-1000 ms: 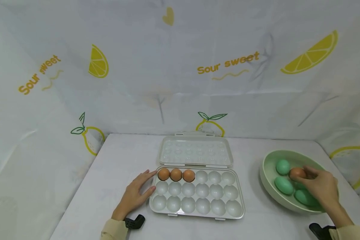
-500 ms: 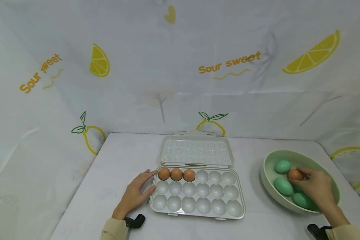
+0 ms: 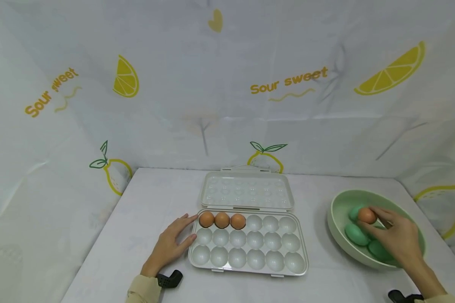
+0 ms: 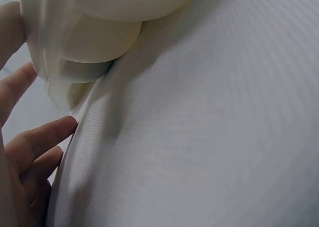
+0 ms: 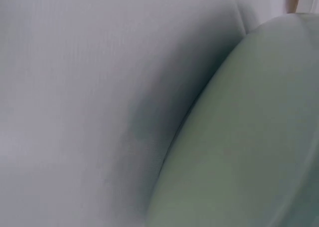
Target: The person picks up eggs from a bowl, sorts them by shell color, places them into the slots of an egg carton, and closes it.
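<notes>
My right hand (image 3: 396, 235) pinches a brown egg (image 3: 367, 215) between thumb and fingers, above the pale green bowl (image 3: 339, 235). Green eggs (image 3: 357, 234) lie in that bowl, partly hidden behind the hand. In the right wrist view only the bowl's outer side (image 5: 234, 137) and the cloth show. At the left end of the white egg tray (image 3: 305, 252), my left hand (image 3: 170, 244) rests with fingers spread, thumb and fingertips at its edge. Three brown eggs (image 3: 222, 220) sit in the back row's left hollows. The left wrist view shows fingers (image 4: 42, 137) beside the tray's underside (image 4: 94, 37).
The tray's lid (image 3: 247, 191) lies folded back behind it. A white cloth (image 3: 163, 189) covers the table. Behind stands a white curtain (image 3: 167, 105) printed with lemons. The bowl is at the right, apart from the tray.
The right hand has lifted the brown egg from among the green eggs, up and slightly left. The left hand stays at the tray's edge.
</notes>
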`<action>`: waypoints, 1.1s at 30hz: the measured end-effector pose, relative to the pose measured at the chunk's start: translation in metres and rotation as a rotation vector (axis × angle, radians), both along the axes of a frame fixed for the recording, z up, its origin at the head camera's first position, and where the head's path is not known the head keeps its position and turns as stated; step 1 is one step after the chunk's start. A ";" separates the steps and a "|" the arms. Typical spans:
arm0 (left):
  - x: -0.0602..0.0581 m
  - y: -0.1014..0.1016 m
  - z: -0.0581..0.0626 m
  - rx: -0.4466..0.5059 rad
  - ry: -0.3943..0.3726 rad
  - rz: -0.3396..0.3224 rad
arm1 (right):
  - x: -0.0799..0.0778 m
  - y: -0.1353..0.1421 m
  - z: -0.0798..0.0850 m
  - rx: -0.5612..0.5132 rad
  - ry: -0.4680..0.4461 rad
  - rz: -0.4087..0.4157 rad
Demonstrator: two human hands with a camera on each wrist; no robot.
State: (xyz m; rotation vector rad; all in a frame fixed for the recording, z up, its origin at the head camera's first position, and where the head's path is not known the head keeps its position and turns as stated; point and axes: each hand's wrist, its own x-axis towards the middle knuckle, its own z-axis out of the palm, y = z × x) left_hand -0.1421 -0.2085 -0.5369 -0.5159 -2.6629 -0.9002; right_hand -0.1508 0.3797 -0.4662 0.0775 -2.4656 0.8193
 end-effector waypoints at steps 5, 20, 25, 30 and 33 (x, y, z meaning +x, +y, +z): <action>0.001 0.000 0.000 -0.001 0.001 0.001 | 0.001 -0.012 0.001 -0.078 0.099 0.049; 0.001 -0.001 -0.002 0.000 -0.004 0.005 | 0.000 -0.063 0.019 -0.304 0.127 0.171; 0.000 -0.001 -0.003 -0.003 0.007 0.002 | -0.001 -0.091 0.024 -0.392 0.120 0.254; -0.001 -0.002 -0.004 -0.003 0.008 0.000 | -0.003 -0.117 0.025 -0.433 0.102 0.339; -0.001 -0.002 -0.004 -0.005 0.007 0.000 | -0.006 -0.132 0.025 -0.453 0.104 0.401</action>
